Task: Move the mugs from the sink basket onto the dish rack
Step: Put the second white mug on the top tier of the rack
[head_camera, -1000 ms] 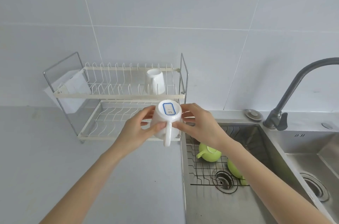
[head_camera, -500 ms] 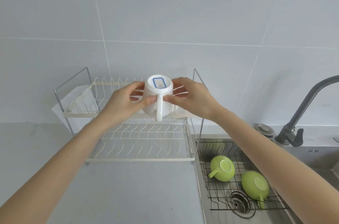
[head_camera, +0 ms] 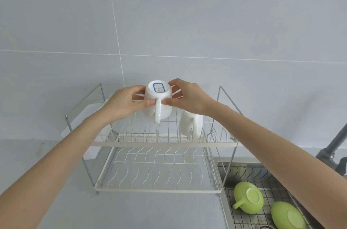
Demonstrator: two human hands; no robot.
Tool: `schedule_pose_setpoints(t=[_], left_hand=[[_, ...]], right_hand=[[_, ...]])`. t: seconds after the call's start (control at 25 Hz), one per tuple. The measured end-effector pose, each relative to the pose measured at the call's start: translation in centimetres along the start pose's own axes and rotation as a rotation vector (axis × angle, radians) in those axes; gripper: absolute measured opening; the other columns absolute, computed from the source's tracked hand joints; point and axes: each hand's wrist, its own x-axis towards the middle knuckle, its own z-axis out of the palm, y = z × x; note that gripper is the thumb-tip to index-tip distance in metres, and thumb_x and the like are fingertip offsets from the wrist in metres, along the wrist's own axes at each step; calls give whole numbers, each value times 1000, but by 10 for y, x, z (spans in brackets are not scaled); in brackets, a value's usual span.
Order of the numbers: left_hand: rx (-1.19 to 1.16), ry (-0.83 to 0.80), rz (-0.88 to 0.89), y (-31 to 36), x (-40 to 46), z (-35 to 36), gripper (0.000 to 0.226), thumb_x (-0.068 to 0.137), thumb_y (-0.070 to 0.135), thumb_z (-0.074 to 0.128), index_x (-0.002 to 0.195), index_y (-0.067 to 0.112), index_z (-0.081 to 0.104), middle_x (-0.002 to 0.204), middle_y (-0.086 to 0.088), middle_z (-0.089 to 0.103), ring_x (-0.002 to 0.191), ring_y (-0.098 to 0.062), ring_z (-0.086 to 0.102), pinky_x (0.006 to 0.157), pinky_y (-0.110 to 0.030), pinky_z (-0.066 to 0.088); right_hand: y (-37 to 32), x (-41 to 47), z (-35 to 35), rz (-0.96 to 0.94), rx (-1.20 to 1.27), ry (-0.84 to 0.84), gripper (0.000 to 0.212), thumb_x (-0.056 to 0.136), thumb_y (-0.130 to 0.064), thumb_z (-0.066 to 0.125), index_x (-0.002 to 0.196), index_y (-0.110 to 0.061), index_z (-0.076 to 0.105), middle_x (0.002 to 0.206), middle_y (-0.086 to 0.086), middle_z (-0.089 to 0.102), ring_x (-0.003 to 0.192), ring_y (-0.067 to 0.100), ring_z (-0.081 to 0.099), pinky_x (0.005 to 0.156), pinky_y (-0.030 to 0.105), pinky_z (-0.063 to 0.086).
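A white mug (head_camera: 157, 103) hangs upside down over the top tier of the two-tier wire dish rack (head_camera: 161, 143), its handle toward me and a blue-edged sticker on its base. My left hand (head_camera: 125, 105) grips its left side and my right hand (head_camera: 187, 100) grips its right side. Another white mug (head_camera: 189, 125) stands upside down on the top tier to the right, partly behind my right forearm. Two green mugs (head_camera: 247, 198) (head_camera: 288, 215) lie upside down in the wire sink basket (head_camera: 272, 178) at lower right.
A dark grey faucet (head_camera: 336, 146) rises at the right edge beside the steel sink. A white drip tray (head_camera: 82, 125) pokes out behind the rack's left side. Grey countertop (head_camera: 131, 212) runs in front of the rack, and a tiled wall stands behind.
Both hands carried the white mug from beside the sink up and over to the rack's top tier. The view tilted, bringing the rack and green mugs closer.
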Motion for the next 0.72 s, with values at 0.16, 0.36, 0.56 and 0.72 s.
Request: schedule_pose_setpoints(t=[0.16,0.36,0.56,0.72], left_hand=[[-19,-65,-45,-30,15,5,41,77,31,69,115,17,59,108,7,63,102,-12,59,79,-12,42],[-58,-149,-131,-61,25,10,42,80,25,66,119,16,55,114,3,62,106,-15,60,75,-8,43],[-72,-248,-192,-72,24,15,51,81,16,65,128,18,44,118,-4,59,103,-19,60,80,-11,46],[-38,-305,-240,-79,27,13,53,81,22,66,128,16,43,122,-5,56,115,-22,55,98,-31,42]], right_hand=[[10,27,18,40,-45,-79,53,81,-28,68,128,-12,46,122,7,61,104,20,62,89,26,45],[26,49,41,91,-71,-142,55,80,-30,68,127,-11,47,123,9,61,111,23,58,95,33,47],[35,58,64,116,-109,-212,57,81,-32,67,128,-9,46,122,10,61,111,25,58,94,34,47],[35,61,72,116,-126,-243,64,84,-32,64,137,-13,34,124,11,59,115,26,55,86,27,42]])
